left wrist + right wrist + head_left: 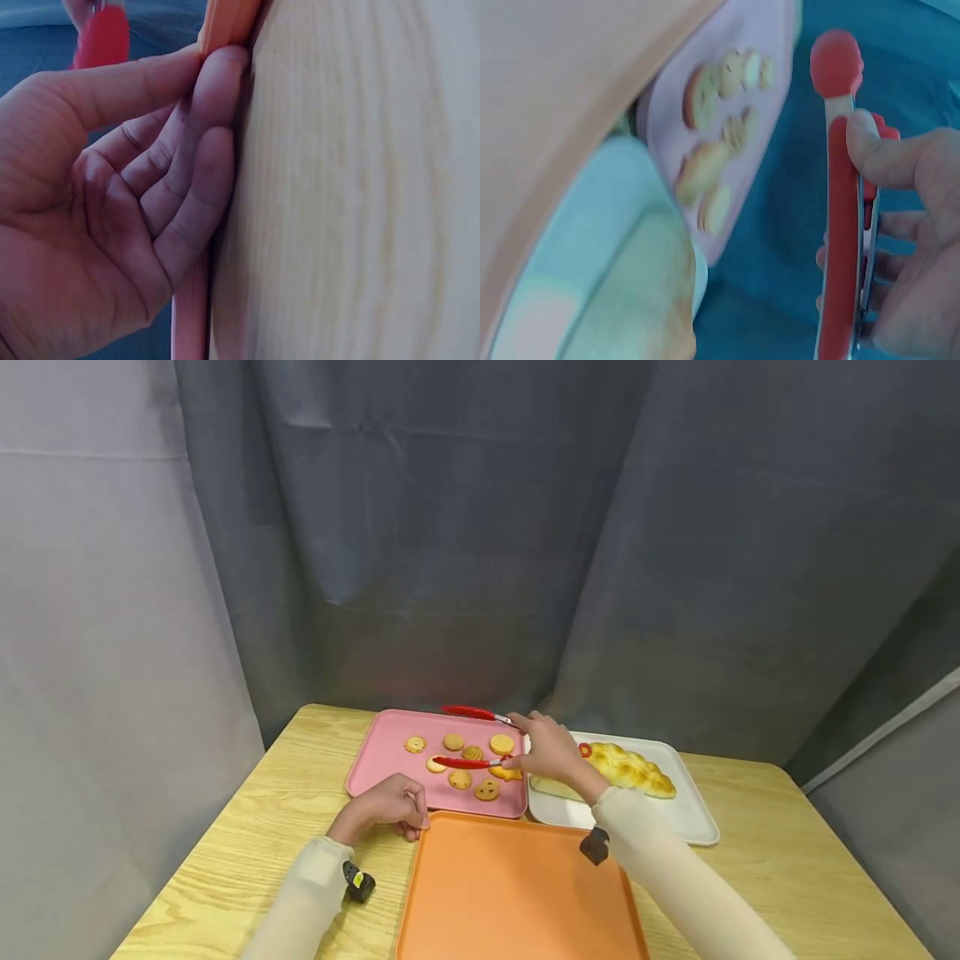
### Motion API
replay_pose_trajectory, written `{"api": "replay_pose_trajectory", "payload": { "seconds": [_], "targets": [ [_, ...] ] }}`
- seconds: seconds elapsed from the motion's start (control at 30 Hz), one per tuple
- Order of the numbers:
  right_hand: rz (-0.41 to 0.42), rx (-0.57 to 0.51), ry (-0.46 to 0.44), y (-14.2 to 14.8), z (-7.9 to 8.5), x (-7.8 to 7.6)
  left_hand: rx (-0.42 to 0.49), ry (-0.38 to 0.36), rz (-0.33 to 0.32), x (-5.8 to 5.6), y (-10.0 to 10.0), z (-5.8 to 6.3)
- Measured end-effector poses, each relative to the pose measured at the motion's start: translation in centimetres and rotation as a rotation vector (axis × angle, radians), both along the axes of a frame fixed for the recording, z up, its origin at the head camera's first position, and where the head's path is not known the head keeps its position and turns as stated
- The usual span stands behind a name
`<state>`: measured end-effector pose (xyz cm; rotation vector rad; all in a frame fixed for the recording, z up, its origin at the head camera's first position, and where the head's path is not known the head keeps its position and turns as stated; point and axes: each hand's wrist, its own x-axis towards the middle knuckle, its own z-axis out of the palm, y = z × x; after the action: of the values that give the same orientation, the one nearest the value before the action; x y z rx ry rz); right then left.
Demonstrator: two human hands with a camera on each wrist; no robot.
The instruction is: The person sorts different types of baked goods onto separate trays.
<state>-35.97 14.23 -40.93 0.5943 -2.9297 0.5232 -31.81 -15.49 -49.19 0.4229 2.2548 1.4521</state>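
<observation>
My right hand (551, 750) grips a pair of red tongs (844, 240) with silver metal parts, thumb on one arm and fingers around the other. In the head view the red tips spread apart above the pink tray (378, 747), with nothing between them. Several cookies (453, 742) of different shapes lie on that tray. At the near corner of the pink tray, my left hand (390, 803) pinches the far left corner of the orange tray (517, 893) between thumb and fingers, seen closely in the left wrist view. The orange tray's visible surface is bare.
Right of the pink tray stands a white tray (699, 818) holding a long braided bread (633, 768) and another pale loaf, partly behind my right forearm. All the trays rest on a wooden table (262, 827). Grey curtains (450, 527) hang behind its far edge.
</observation>
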Motion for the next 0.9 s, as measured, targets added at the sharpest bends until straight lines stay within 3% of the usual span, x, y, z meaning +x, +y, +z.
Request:
{"api": "replay_pose_trajectory", "payload": {
  "seconds": [0.37,0.6,0.73,0.9],
  "targets": [
    [0.139,-0.151,-0.012,10.4,1.8,2.5,-0.013,0.019,-0.001,-0.2,-0.5,-0.3],
    [0.180,-0.151,0.010,16.6,1.5,5.0,-0.029,0.044,-0.014,-0.2,-0.7,-0.5],
    [0.205,-0.150,-0.014,19.8,1.5,6.2,-0.029,0.052,-0.019,-0.5,-0.6,-0.5],
    [0.264,-0.233,-0.086,23.1,0.8,6.8,-0.016,0.045,-0.023,-0.6,-0.3,-0.5]
  ]
}}
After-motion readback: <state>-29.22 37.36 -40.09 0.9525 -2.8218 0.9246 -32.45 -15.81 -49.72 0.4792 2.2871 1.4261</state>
